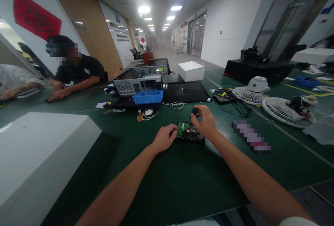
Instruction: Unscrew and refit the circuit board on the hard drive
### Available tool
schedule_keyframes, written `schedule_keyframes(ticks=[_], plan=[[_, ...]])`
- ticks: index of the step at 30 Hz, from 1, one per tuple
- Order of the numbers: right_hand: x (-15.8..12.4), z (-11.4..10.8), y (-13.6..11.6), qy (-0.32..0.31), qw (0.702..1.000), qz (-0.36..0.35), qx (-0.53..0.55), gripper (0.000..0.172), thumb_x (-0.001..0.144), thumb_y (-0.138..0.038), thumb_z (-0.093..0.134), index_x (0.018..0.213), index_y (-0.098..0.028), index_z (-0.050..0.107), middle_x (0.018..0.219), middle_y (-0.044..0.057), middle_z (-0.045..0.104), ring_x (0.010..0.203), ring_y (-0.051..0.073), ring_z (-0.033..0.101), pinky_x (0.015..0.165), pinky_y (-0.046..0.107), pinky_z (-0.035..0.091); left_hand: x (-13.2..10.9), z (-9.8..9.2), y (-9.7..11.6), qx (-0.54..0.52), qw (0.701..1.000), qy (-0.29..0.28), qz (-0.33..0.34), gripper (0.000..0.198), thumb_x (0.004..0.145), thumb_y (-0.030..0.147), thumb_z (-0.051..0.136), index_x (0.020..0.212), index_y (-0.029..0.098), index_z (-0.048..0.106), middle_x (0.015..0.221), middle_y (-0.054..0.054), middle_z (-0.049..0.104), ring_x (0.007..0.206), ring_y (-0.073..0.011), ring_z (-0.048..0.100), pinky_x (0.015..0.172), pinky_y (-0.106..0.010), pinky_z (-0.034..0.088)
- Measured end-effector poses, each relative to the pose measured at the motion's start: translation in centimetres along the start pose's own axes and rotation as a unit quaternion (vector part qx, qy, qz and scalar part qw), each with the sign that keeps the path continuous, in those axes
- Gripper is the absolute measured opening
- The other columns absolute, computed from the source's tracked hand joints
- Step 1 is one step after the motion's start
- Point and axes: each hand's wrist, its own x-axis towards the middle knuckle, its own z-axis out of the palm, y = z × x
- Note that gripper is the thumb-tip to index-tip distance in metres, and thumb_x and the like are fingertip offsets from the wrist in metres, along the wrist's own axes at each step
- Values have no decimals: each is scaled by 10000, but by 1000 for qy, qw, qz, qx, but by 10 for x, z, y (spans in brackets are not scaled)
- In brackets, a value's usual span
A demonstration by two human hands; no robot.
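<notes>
A hard drive point(191, 134) with a green circuit board and a black casing lies flat on the green table in front of me. My left hand point(165, 137) rests at its left end, fingers bent and fingertips pressed against the edge of the board. Above the drive's far right side is my right hand point(205, 121), its thumb and fingers pinched around a short dark screwdriver-like tool point(193, 111). Most of that tool is hidden by the fingers, and I cannot tell whether its lower end touches the drive.
Beyond my hands stand an open computer case point(138, 83), a blue tray point(148, 97), a dark panel point(186, 92) and a white box point(191, 71). Fan parts point(250, 90) and cables lie right, near a blurred-out phone-shaped object point(252, 137). A large white box point(47, 156) fills the left; two people sit beyond.
</notes>
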Motion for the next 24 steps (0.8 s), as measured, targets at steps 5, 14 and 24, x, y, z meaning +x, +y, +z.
schedule_keyframes(ticks=[5, 14, 24], plan=[[1, -2, 0, -2, 1000, -3, 1, 349, 922, -352, 629, 1240, -255, 524, 1035, 75, 560, 815, 212, 626, 746, 417, 615, 0, 1, -1, 2, 1000, 6, 7, 197, 976, 286, 498, 1121, 235, 622, 863, -6, 683, 793, -195, 621, 832, -339, 444], [-1, 3, 1, 14, 998, 31, 44, 360, 934, -333, 618, 1265, -238, 513, 1156, 97, 631, 879, 209, 680, 757, 395, 630, -1, 1, -2, 1, 1000, 6, 10, 198, 983, 291, 494, 1122, 232, 623, 830, 1, 672, 764, -190, 608, 813, -336, 437], [0, 1, 2, 13, 1000, -14, 21, 359, 944, -297, 600, 1290, -243, 523, 1144, 112, 583, 916, 226, 659, 759, 411, 637, 0, 2, -3, 1, 1000, 7, 10, 196, 982, 294, 501, 1119, 230, 625, 846, 0, 677, 776, -193, 611, 796, -335, 431]])
